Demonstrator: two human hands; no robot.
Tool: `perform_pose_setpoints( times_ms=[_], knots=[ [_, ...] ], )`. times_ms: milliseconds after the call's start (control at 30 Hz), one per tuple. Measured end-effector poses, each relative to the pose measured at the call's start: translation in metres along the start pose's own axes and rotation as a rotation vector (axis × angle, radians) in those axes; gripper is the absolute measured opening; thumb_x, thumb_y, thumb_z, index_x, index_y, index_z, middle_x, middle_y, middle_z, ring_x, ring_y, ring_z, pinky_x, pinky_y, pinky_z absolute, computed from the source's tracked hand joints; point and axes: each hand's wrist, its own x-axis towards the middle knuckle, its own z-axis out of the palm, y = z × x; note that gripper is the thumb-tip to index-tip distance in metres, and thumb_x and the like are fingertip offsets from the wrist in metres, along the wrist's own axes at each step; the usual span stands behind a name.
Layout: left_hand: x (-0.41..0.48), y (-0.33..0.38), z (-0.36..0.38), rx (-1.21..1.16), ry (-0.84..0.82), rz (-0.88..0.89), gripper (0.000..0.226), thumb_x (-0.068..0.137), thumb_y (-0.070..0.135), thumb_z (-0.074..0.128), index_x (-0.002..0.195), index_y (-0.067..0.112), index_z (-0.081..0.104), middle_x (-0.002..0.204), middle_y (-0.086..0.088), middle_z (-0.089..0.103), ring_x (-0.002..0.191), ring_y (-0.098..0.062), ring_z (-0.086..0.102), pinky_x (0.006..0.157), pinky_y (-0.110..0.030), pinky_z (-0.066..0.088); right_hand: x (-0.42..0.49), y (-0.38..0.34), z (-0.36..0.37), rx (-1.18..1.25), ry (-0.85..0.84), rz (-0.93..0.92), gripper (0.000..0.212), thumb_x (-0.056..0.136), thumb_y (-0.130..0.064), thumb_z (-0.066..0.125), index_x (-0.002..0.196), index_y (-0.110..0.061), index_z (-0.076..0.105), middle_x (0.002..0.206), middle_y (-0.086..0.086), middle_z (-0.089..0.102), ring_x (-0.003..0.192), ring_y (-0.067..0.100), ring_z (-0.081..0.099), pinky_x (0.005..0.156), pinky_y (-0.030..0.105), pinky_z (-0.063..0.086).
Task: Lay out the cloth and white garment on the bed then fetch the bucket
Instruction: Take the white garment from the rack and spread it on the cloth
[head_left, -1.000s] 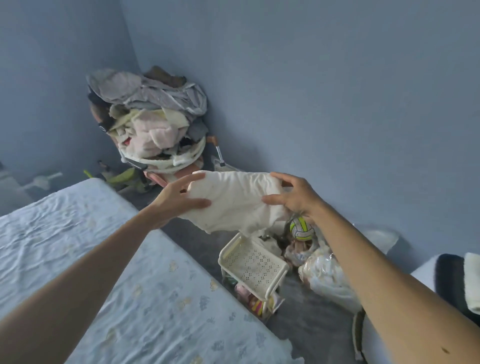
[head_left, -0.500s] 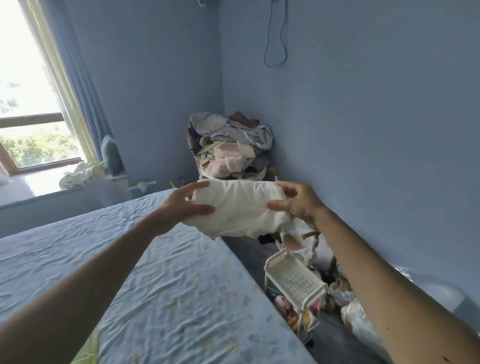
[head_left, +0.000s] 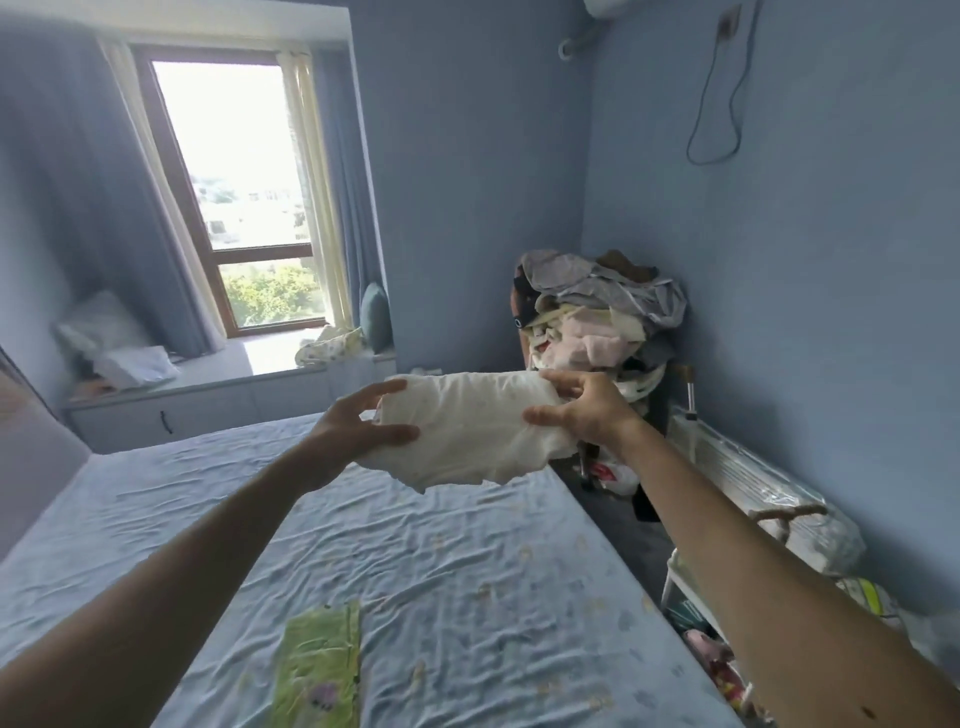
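Observation:
I hold a crumpled white garment (head_left: 467, 431) in the air above the far right part of the bed (head_left: 467, 571). My left hand (head_left: 353, 426) grips its left end and my right hand (head_left: 582, 410) grips its right end. A green patterned cloth (head_left: 319, 665) lies flat on the blue sheet near the front edge. No bucket is in view.
A tall heap of clothes (head_left: 597, 317) is piled in the far right corner. A white basket (head_left: 696, 587) and bags crowd the narrow floor strip between the bed and the right wall. A window seat (head_left: 208, 384) with bedding runs along the back.
The view has swung left and up, from the floor clutter to the bed and window. Both hands carried the white garment from above the floor to above the bed.

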Motion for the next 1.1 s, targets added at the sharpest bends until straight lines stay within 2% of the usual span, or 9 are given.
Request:
perform_pose_setpoints(
  times_ms=[67, 167, 300, 367, 467, 700, 767, 900, 1100],
  knots=[
    [-0.018, -0.011, -0.045, 0.002, 0.023, -0.012, 0.073, 0.069, 0.024, 0.098, 0.132, 0.043, 0.069, 0.137, -0.005, 0.063, 0.118, -0.031, 0.068, 0.093, -0.049, 0.063, 0.006, -0.008, 0.049, 0.009, -0.015, -0.004, 0.084, 0.069, -0.017, 0.098, 0.144, -0.013, 0.061, 0.111, -0.007, 0.073, 0.097, 0.007, 0.074, 0.080, 0.029, 0.065],
    [-0.043, -0.028, -0.113, 0.027, 0.052, -0.032, 0.072, 0.069, 0.027, 0.098, 0.132, 0.044, 0.069, 0.136, -0.003, 0.063, 0.117, -0.031, 0.068, 0.092, -0.049, 0.064, 0.016, -0.022, 0.122, 0.032, -0.047, 0.008, 0.088, 0.065, -0.017, 0.100, 0.144, -0.011, 0.062, 0.124, 0.002, 0.074, 0.108, 0.013, 0.073, 0.088, 0.038, 0.064],
    [-0.068, -0.050, -0.191, 0.053, 0.115, -0.059, 0.069, 0.072, 0.024, 0.097, 0.132, 0.044, 0.069, 0.135, -0.003, 0.065, 0.116, -0.030, 0.068, 0.092, -0.047, 0.064, 0.029, -0.036, 0.210, 0.035, -0.091, -0.024, 0.079, 0.067, -0.017, 0.099, 0.139, -0.014, 0.066, 0.115, -0.009, 0.073, 0.104, 0.002, 0.069, 0.081, 0.034, 0.065],
    [-0.079, -0.064, -0.220, 0.049, 0.136, -0.081, 0.069, 0.072, 0.021, 0.096, 0.132, 0.043, 0.069, 0.135, -0.005, 0.065, 0.113, -0.031, 0.070, 0.092, -0.047, 0.064, 0.035, -0.036, 0.246, 0.023, -0.116, -0.022, 0.079, 0.066, -0.021, 0.100, 0.138, -0.016, 0.066, 0.117, -0.009, 0.072, 0.109, 0.006, 0.068, 0.083, 0.037, 0.066],
    [-0.089, -0.086, -0.251, 0.033, 0.202, -0.103, 0.070, 0.071, 0.018, 0.097, 0.131, 0.042, 0.070, 0.130, -0.008, 0.069, 0.109, -0.032, 0.073, 0.089, -0.044, 0.065, 0.048, -0.034, 0.287, 0.008, -0.151, -0.023, 0.086, 0.064, -0.026, 0.101, 0.141, -0.018, 0.065, 0.126, -0.003, 0.070, 0.110, 0.005, 0.066, 0.088, 0.043, 0.065],
    [-0.093, -0.150, -0.282, 0.031, 0.340, -0.143, 0.072, 0.068, 0.022, 0.099, 0.130, 0.044, 0.070, 0.134, 0.001, 0.069, 0.115, -0.024, 0.072, 0.092, -0.042, 0.064, 0.087, -0.011, 0.351, -0.018, -0.260, -0.035, 0.084, 0.068, -0.025, 0.099, 0.143, -0.016, 0.063, 0.129, -0.002, 0.067, 0.107, -0.006, 0.061, 0.096, 0.039, 0.062],
    [-0.087, -0.172, -0.286, 0.031, 0.360, -0.157, 0.072, 0.068, 0.020, 0.100, 0.129, 0.044, 0.070, 0.134, 0.005, 0.069, 0.115, -0.024, 0.072, 0.092, -0.042, 0.064, 0.099, 0.006, 0.370, -0.026, -0.272, -0.021, 0.084, 0.069, -0.023, 0.098, 0.144, -0.016, 0.062, 0.127, -0.003, 0.067, 0.109, 0.000, 0.064, 0.097, 0.039, 0.061],
    [-0.067, -0.236, -0.292, 0.043, 0.361, -0.189, 0.072, 0.070, 0.016, 0.098, 0.131, 0.041, 0.070, 0.134, 0.008, 0.069, 0.113, -0.021, 0.072, 0.080, -0.027, 0.062, 0.120, 0.065, 0.414, -0.063, -0.265, -0.005, 0.083, 0.069, -0.024, 0.098, 0.144, -0.018, 0.062, 0.134, -0.001, 0.067, 0.122, 0.014, 0.063, 0.101, 0.037, 0.058],
    [-0.016, -0.388, -0.301, 0.025, 0.312, -0.242, 0.075, 0.069, 0.016, 0.099, 0.132, 0.043, 0.068, 0.136, 0.006, 0.069, 0.113, -0.021, 0.073, 0.087, -0.039, 0.065, 0.159, 0.205, 0.495, -0.111, -0.221, 0.036, 0.083, 0.069, -0.027, 0.097, 0.144, -0.019, 0.062, 0.144, -0.001, 0.064, 0.119, 0.017, 0.068, 0.101, 0.041, 0.059]
  ],
)
